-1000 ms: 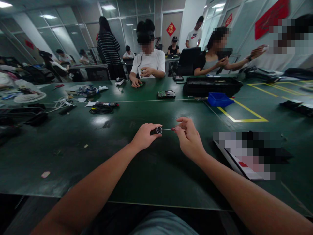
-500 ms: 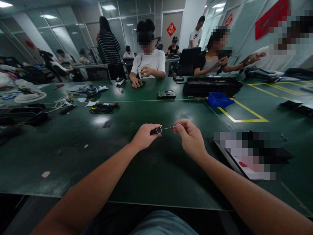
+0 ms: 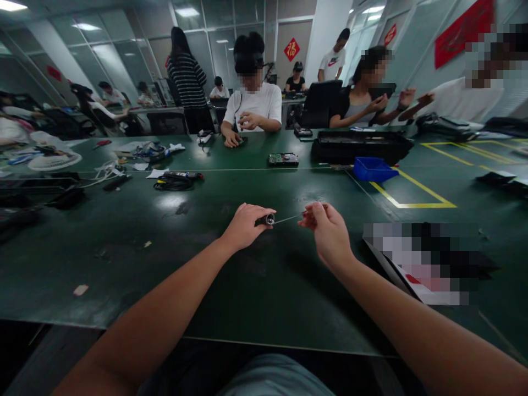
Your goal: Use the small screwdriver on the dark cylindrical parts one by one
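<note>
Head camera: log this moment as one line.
left hand: grips black cylinder | right hand: pinches thin red-handled tool, tip at cylinder end | surface: green table

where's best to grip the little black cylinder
Likely around the body of the black cylinder, coming from its left as the left hand does: it lies sideways, silver end facing right toward the thin driver in the right hand, leaving that end free.
</note>
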Demonstrator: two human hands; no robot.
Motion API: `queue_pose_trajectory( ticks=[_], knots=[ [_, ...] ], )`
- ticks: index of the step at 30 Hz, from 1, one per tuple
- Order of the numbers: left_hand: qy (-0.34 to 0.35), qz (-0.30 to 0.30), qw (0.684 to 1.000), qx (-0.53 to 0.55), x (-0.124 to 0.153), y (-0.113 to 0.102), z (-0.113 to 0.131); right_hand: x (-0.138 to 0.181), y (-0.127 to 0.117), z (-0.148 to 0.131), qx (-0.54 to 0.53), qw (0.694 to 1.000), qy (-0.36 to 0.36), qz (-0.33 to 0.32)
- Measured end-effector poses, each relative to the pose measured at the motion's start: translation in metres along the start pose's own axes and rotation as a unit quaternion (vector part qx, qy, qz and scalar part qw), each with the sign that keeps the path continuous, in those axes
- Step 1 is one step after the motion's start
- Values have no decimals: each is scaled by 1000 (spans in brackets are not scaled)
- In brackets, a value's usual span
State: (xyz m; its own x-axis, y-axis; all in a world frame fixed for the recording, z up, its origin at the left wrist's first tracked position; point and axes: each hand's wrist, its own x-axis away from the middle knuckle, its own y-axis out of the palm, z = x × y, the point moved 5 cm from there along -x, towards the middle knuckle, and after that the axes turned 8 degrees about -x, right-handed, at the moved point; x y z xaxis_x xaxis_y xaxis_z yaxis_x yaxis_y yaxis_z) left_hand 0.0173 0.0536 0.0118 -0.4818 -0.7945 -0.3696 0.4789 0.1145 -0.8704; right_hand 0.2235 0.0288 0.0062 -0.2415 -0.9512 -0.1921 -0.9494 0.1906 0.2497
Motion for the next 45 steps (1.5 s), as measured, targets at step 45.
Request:
queue_pose_trajectory(
  ticks=[45],
  knots=[
    [-122,16,980,154,4,-5,1,12,10,-32,287,949,-111,-61]
  ],
)
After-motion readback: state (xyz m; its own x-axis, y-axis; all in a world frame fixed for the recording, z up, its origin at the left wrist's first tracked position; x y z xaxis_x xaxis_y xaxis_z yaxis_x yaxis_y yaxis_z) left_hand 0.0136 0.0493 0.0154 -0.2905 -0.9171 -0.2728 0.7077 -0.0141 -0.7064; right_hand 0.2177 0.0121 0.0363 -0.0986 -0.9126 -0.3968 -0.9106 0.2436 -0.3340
